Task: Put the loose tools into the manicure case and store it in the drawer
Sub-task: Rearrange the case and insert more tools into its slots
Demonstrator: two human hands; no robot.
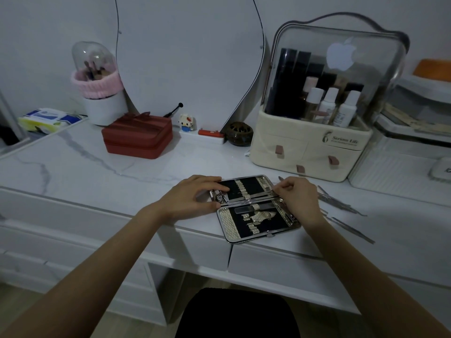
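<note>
Open case at desk edge.
Left hand fingers flat on it; right hand pinches a thin tool; loose tools right, organizer behind.

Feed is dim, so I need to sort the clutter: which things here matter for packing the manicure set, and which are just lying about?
For the job:
- open manicure case
- loose tools on the table to its right
- left hand, resting on the case
- right hand, pinching a thin tool at the case's edge

Lying about:
- red pouch
- cosmetics organizer
- brush holder
- wipes pack

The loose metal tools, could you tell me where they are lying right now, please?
In the head view, the loose metal tools lie on the desk's right side, beside the right hand and open manicure case.
</note>
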